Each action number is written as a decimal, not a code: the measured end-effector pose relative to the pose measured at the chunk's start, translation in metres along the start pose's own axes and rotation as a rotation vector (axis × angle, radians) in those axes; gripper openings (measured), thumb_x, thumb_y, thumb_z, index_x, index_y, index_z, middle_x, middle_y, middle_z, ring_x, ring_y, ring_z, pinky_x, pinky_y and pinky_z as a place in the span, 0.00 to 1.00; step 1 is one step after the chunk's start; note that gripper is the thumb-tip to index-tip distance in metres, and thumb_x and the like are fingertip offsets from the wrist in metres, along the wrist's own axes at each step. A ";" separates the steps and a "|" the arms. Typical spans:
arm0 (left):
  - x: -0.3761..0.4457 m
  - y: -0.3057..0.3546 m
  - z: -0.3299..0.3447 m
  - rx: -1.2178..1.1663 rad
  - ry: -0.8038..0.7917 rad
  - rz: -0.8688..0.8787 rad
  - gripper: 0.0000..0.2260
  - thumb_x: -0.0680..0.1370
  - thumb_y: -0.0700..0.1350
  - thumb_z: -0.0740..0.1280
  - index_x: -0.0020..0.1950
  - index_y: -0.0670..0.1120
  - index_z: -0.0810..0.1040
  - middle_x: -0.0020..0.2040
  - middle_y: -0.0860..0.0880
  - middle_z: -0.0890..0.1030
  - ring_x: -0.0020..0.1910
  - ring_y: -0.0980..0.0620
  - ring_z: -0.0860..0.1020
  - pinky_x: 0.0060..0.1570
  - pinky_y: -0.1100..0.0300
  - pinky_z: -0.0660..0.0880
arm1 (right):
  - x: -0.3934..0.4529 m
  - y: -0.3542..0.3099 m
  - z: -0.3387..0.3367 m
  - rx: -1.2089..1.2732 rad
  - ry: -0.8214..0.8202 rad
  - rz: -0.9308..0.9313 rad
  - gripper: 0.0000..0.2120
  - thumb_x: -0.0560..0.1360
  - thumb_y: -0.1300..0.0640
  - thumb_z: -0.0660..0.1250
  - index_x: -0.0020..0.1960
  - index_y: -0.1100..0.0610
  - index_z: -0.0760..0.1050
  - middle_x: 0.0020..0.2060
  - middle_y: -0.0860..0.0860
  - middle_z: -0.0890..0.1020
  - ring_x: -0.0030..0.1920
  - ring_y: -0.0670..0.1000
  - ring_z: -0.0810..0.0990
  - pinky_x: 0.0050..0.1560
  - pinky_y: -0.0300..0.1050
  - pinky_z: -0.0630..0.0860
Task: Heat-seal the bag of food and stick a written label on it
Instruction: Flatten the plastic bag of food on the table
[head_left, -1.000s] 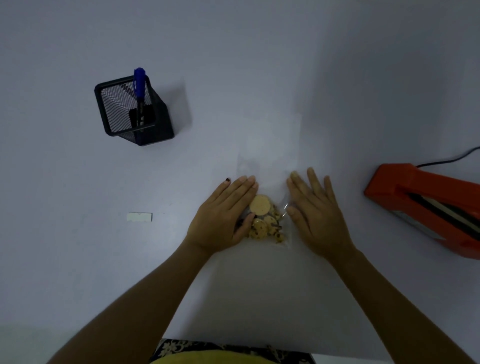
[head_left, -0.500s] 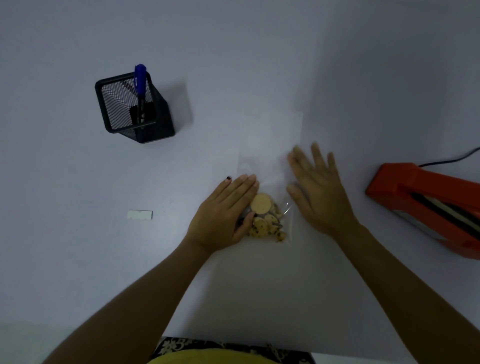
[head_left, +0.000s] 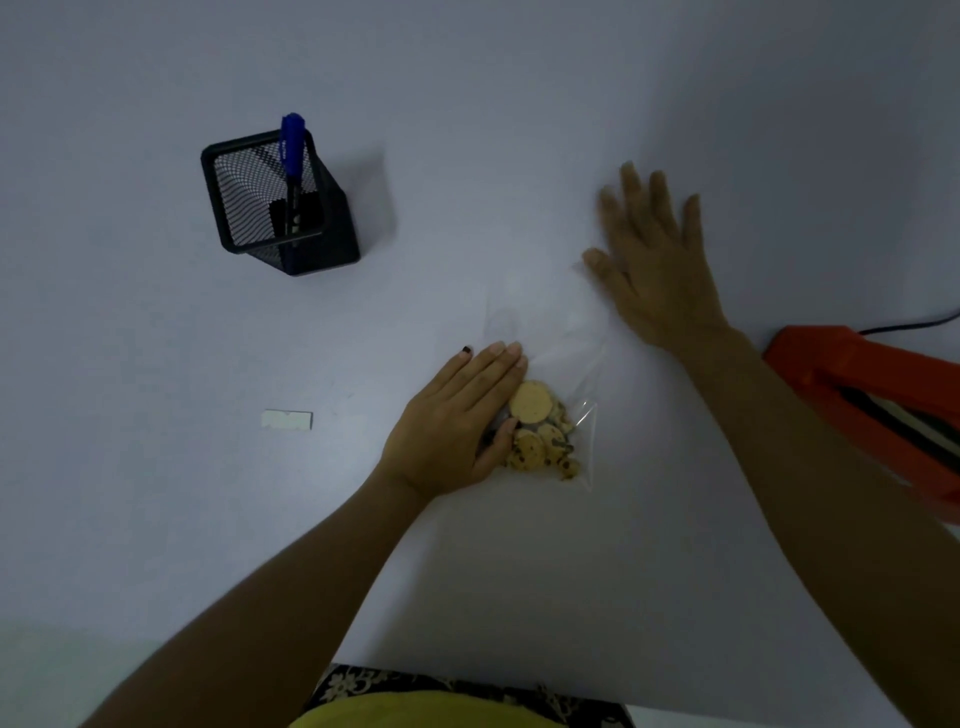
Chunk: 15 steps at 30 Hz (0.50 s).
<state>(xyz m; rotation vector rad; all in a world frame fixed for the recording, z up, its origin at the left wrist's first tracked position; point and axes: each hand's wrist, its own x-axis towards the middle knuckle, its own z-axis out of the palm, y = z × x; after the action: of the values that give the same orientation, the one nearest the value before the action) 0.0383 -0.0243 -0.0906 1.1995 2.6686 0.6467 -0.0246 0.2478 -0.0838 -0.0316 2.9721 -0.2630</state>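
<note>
A clear plastic bag lies flat on the white table, with round cookies bunched at its near end. My left hand lies flat on the bag's left side, fingers together, pressing the cookies. My right hand is spread flat with fingers apart at the bag's far right edge, holding nothing. An orange heat sealer sits at the right edge of the view. A small white label lies on the table to the left. A blue marker stands in a black mesh holder.
A black cable runs from the sealer off to the right. The table's near edge is just in front of my body. The mesh holder stands at the far left.
My right hand has slid away from me along the bag's right side, from beside the cookies to its far end. My left hand has stayed on the cookies.
</note>
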 end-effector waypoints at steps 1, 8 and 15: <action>0.000 0.000 0.000 -0.002 -0.001 0.000 0.23 0.80 0.50 0.56 0.72 0.40 0.66 0.73 0.43 0.67 0.74 0.48 0.63 0.73 0.51 0.61 | 0.003 0.001 0.000 0.036 0.015 0.073 0.32 0.80 0.39 0.45 0.78 0.56 0.51 0.78 0.56 0.49 0.77 0.61 0.46 0.75 0.64 0.43; -0.001 -0.001 0.001 -0.005 0.004 0.001 0.24 0.80 0.51 0.56 0.73 0.40 0.65 0.73 0.43 0.66 0.74 0.49 0.63 0.74 0.51 0.60 | -0.030 -0.034 -0.009 0.473 0.321 0.443 0.26 0.78 0.47 0.62 0.71 0.59 0.67 0.69 0.58 0.70 0.69 0.57 0.67 0.71 0.52 0.63; 0.000 0.001 -0.001 -0.026 0.005 -0.007 0.24 0.81 0.52 0.54 0.72 0.40 0.66 0.73 0.44 0.67 0.74 0.49 0.63 0.74 0.52 0.60 | -0.092 -0.091 -0.012 0.768 0.238 0.780 0.18 0.74 0.49 0.70 0.60 0.55 0.74 0.47 0.51 0.79 0.41 0.46 0.77 0.41 0.25 0.68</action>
<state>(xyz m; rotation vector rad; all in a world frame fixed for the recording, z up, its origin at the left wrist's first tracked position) 0.0389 -0.0241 -0.0897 1.1822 2.6584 0.6822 0.0653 0.1639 -0.0423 1.2547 2.5977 -1.2892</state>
